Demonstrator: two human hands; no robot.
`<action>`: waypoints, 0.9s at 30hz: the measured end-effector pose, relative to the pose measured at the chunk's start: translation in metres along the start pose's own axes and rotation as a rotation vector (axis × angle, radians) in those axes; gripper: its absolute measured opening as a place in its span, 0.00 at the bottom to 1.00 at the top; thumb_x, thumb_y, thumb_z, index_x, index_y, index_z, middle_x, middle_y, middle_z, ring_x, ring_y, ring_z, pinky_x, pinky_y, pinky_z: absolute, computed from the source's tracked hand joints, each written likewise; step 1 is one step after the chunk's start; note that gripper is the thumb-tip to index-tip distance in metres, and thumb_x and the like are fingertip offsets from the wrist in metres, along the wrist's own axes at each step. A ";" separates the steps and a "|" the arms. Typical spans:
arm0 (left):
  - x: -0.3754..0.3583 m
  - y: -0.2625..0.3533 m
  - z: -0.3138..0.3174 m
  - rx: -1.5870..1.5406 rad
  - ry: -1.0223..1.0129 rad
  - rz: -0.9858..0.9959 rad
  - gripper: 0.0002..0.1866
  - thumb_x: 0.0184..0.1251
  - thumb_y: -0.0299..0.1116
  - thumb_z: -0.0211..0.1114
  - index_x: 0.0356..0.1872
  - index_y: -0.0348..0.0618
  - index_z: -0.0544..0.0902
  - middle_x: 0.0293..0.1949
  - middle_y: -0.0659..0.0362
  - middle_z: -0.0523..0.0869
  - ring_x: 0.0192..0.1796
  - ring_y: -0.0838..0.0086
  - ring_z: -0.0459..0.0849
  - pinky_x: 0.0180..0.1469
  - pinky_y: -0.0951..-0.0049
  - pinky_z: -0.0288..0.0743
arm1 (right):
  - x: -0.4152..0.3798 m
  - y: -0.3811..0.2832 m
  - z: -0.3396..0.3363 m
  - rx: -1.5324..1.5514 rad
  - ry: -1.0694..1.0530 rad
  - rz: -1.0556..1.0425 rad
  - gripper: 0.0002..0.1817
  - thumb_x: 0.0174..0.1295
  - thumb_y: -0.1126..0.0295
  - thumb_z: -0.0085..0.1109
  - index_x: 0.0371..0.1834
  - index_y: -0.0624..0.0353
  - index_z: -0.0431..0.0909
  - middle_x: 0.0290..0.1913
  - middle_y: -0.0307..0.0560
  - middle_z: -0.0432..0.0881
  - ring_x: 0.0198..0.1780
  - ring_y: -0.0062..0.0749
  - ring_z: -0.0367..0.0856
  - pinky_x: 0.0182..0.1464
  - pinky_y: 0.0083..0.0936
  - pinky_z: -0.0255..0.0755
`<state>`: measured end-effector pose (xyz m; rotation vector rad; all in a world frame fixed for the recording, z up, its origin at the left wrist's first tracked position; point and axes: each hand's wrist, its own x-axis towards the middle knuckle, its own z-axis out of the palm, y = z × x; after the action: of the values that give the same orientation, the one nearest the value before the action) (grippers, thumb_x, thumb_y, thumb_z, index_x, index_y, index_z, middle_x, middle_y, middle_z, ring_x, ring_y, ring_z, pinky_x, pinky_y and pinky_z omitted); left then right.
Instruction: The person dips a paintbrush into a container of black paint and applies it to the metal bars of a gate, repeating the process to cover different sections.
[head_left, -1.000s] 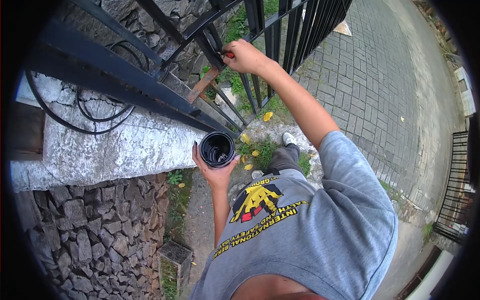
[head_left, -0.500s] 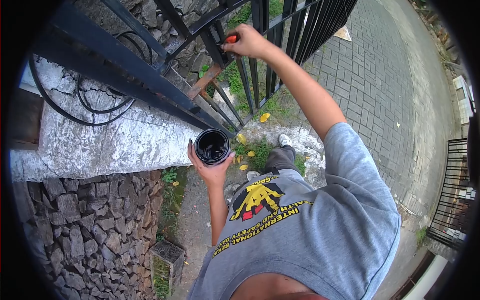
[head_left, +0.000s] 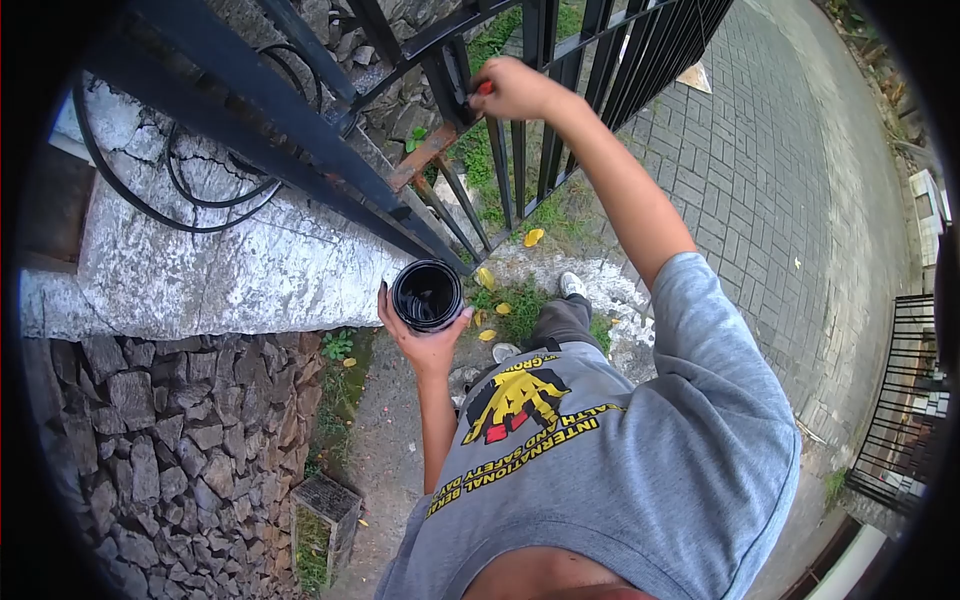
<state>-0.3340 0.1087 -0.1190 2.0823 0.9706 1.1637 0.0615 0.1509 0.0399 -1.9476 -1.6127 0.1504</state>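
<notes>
The left hand (head_left: pixel 425 340) cups a black paint can (head_left: pixel 427 295) from below, fingers wrapped up its sides; the can is open-topped and dark inside, held just off the edge of the whitewashed concrete ledge (head_left: pixel 230 270). The right hand (head_left: pixel 515 88) is raised and clenched around a red-handled brush (head_left: pixel 483 88), pressed against a bar of the black iron fence (head_left: pixel 300 120) near a rusty cross-piece (head_left: pixel 425 155). A black cable (head_left: pixel 150 205) loops over the ledge behind the fence. Below the ledge runs a stone wall (head_left: pixel 170 440); brick paving (head_left: pixel 760 170) lies to the right.
</notes>
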 end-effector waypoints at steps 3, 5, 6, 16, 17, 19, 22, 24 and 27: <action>0.001 0.005 -0.002 0.013 0.005 -0.024 0.64 0.32 0.49 0.94 0.74 0.38 0.67 0.77 0.39 0.63 0.79 0.44 0.64 0.77 0.43 0.65 | 0.003 0.018 0.001 0.013 0.128 -0.015 0.20 0.60 0.58 0.75 0.45 0.65 0.89 0.44 0.63 0.88 0.49 0.53 0.89 0.54 0.39 0.83; -0.001 0.005 -0.002 -0.009 0.003 -0.021 0.63 0.33 0.50 0.94 0.74 0.38 0.68 0.76 0.39 0.63 0.79 0.44 0.64 0.77 0.43 0.65 | -0.004 0.025 0.014 -0.029 0.200 -0.051 0.21 0.61 0.57 0.74 0.46 0.65 0.89 0.44 0.63 0.88 0.48 0.54 0.89 0.54 0.39 0.82; 0.000 0.004 -0.001 -0.022 0.004 -0.015 0.63 0.33 0.50 0.93 0.74 0.38 0.68 0.76 0.39 0.63 0.79 0.44 0.64 0.76 0.43 0.65 | -0.006 0.027 0.006 0.009 0.164 -0.017 0.21 0.62 0.57 0.74 0.47 0.65 0.89 0.44 0.63 0.88 0.48 0.54 0.89 0.54 0.39 0.82; 0.001 0.008 0.003 -0.033 -0.017 0.015 0.63 0.34 0.51 0.93 0.75 0.38 0.67 0.76 0.39 0.63 0.78 0.43 0.64 0.76 0.42 0.66 | -0.011 0.042 0.019 0.088 0.137 -0.077 0.17 0.68 0.61 0.70 0.46 0.67 0.89 0.32 0.56 0.87 0.34 0.40 0.85 0.42 0.36 0.80; -0.001 0.008 0.003 -0.040 -0.020 0.011 0.64 0.34 0.51 0.93 0.75 0.38 0.67 0.76 0.39 0.63 0.78 0.43 0.64 0.76 0.42 0.66 | -0.013 0.041 0.017 0.082 0.112 -0.065 0.17 0.68 0.61 0.70 0.46 0.67 0.89 0.32 0.57 0.87 0.34 0.40 0.86 0.42 0.36 0.80; -0.001 0.007 0.003 -0.032 -0.020 0.028 0.64 0.34 0.52 0.93 0.75 0.39 0.67 0.76 0.39 0.63 0.78 0.42 0.64 0.76 0.41 0.67 | -0.009 0.040 0.007 0.065 0.070 -0.050 0.17 0.69 0.61 0.70 0.46 0.67 0.89 0.33 0.57 0.87 0.35 0.42 0.86 0.43 0.35 0.81; -0.005 0.008 0.002 -0.004 -0.007 0.043 0.64 0.33 0.52 0.93 0.74 0.39 0.67 0.75 0.38 0.63 0.78 0.42 0.65 0.75 0.41 0.67 | -0.017 0.021 0.014 0.006 0.093 -0.003 0.16 0.70 0.62 0.68 0.47 0.67 0.89 0.38 0.60 0.89 0.40 0.46 0.88 0.49 0.38 0.82; -0.006 0.009 0.000 -0.016 -0.006 0.023 0.64 0.33 0.53 0.93 0.74 0.39 0.68 0.75 0.37 0.63 0.78 0.41 0.65 0.75 0.40 0.67 | -0.021 0.016 0.009 -0.040 0.046 -0.002 0.16 0.70 0.63 0.68 0.49 0.65 0.90 0.42 0.61 0.89 0.45 0.50 0.89 0.54 0.39 0.83; -0.007 0.007 -0.004 0.022 0.000 0.053 0.64 0.33 0.53 0.93 0.74 0.39 0.67 0.75 0.38 0.63 0.77 0.41 0.66 0.75 0.41 0.67 | -0.018 0.018 0.003 0.125 -0.006 0.043 0.18 0.65 0.63 0.71 0.47 0.68 0.89 0.42 0.64 0.90 0.48 0.56 0.90 0.54 0.42 0.83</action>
<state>-0.3378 0.1000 -0.1151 2.1371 0.9374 1.1840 0.0709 0.1338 0.0230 -1.8880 -1.5283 0.2684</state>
